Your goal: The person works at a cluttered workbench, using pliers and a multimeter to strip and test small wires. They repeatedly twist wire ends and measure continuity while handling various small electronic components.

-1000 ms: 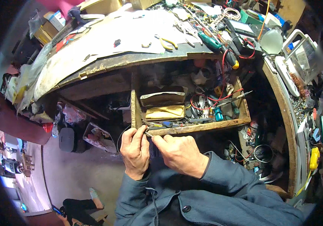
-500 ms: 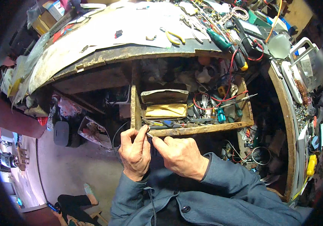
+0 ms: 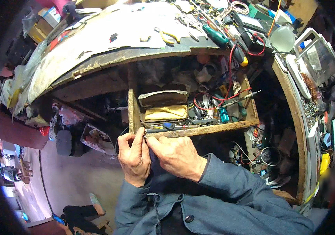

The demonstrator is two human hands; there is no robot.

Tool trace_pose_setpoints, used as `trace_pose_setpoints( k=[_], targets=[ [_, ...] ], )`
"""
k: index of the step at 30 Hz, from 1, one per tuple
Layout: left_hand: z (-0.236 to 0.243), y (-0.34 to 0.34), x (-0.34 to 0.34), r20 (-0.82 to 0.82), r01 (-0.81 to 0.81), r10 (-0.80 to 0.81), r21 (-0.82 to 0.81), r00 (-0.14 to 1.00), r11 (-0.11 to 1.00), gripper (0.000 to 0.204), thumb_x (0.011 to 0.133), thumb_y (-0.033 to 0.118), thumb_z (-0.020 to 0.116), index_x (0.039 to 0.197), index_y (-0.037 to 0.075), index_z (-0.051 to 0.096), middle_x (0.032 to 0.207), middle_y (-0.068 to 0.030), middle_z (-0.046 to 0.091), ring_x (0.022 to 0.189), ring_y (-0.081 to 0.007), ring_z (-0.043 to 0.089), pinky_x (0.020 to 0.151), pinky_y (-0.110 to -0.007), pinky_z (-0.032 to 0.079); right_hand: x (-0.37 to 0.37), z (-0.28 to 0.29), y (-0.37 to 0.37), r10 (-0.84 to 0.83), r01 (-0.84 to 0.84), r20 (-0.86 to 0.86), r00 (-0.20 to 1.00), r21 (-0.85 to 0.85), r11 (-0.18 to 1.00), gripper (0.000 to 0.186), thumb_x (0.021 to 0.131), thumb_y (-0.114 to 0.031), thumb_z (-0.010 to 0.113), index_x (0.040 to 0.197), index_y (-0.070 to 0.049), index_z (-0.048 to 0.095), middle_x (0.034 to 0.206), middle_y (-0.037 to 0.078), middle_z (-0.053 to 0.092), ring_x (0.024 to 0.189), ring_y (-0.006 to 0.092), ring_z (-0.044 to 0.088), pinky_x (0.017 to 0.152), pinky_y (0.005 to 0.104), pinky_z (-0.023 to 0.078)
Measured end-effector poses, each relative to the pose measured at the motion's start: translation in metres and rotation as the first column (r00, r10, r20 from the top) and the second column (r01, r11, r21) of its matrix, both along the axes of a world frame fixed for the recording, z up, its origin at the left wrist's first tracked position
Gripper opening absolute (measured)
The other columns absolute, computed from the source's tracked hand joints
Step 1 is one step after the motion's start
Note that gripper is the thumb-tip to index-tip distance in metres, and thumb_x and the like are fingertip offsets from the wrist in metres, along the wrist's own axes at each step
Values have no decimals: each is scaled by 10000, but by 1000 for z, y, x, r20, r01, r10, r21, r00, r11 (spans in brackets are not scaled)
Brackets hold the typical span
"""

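At the near edge of the wooden drawer, my left hand pinches with raised fingertips at a small thing too hidden to make out. Close against it, my right hand has its fingers curled, thumb and forefinger at the same spot. A thin dark cable hangs in a curve beside my left hand. Just beyond my fingers, the drawer holds a yellow cloth-like packet, a blue-and-black handled tool, a teal-handled tool and red wires.
The paper-covered bench above holds yellow-handled pliers, screwdrivers and a black meter. A cluttered side shelf runs along the right. A bin stands left below. Another person's legs show at lower left.
The whole view has shifted a little, so the drawer and bench sit slightly further left. My hands remain pinched together at the drawer's edge, with only small finger movement.
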State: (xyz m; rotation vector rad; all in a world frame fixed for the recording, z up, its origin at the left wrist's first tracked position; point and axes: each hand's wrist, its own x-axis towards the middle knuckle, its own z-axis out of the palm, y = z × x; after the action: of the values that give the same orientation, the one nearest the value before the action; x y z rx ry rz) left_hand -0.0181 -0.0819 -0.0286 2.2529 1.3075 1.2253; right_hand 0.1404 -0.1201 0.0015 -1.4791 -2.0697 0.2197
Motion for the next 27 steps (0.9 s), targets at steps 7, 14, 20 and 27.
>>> trace_pose_setpoints(
  k=[7, 14, 20, 27],
  targets=[
    [-3, 0, 1, -17, -12, 13, 35, 1000, 999, 399, 851, -81, 653, 1225, 36, 723, 1050, -152, 577, 928, -282, 613, 841, -362, 530, -1, -8, -6, -27, 27, -12, 1000, 22, 999, 338, 813, -61, 640, 1151, -69, 626, 738, 98, 635, 640, 294, 664, 537, 416, 521],
    [1, -4, 0, -1, 5, -5, 1, 1000, 1000, 394, 865, -75, 665, 1239, 37, 716, 1081, -150, 581, 953, -286, 626, 848, -360, 538, 13, -9, -3, 53, -57, 65, 996, 69, 996, 357, 832, -67, 641, 1188, -77, 647, 775, 91, 658, 656, 283, 681, 557, 392, 539],
    [-3, -6, 1, -28, -8, 9, 40, 1000, 999, 418, 860, -70, 672, 1260, 48, 707, 1118, -151, 589, 989, -293, 632, 876, -368, 539, 6, -4, -4, 6, -11, 75, 997, 61, 998, 298, 865, -129, 619, 1156, -65, 619, 736, 95, 622, 586, 274, 664, 489, 398, 527],
    [-11, -3, 0, -17, -6, 7, 66, 1000, 998, 435, 841, -63, 661, 1258, 47, 714, 1123, -151, 590, 994, -285, 631, 872, -370, 542, -11, 3, -9, -64, 54, 130, 989, 77, 996, 267, 903, -181, 588, 1138, -61, 623, 676, 64, 593, 533, 224, 646, 448, 367, 521]
  ],
)
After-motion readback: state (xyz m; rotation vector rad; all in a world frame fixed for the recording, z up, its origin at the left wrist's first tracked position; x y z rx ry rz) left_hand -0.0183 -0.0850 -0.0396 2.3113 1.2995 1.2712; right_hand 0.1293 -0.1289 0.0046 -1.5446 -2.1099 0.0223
